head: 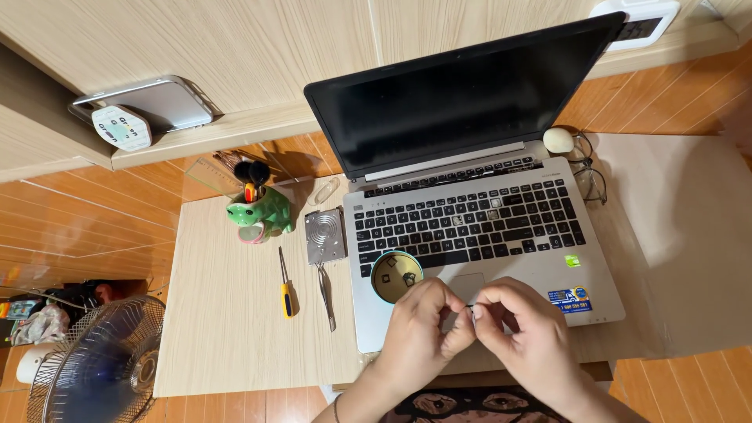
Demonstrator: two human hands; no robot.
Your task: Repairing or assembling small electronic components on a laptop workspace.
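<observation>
Looking down at a small pale table (227, 329) that's pretty much filled on the right by an open silver laptop (478, 227) with a dark screen. The laptop's front edge sits close to the table's near edge, and the two hands meet right there over the palm rest, just in front of the touchpad. Left hand (419, 333) and right hand (521, 333) are fingertip to fingertip, both pinched narrow around something tiny and dark (470, 307) between them; it's mostly hidden by the fingers, so I can't tell what it is beyond a small dark sliver.

Just beside the left hand, on the laptop's left palm rest, there's a round tin (396, 276) with a few small dark key-cap-looking bits inside. A couple of keys on the keyboard look bare or different from the rest.

Open room is mostly on the left half of the table: a yellow-handled screwdriver (287, 286) and tweezers (325, 294) lie side by side near the laptop's left edge, a square metal plate (324, 235) above them, and a green frog-shaped holder (262, 210) further back. Glasses (587, 168) sit off the laptop's right rear corner. A fan (94, 364) stands on the floor past the table's left edge.
</observation>
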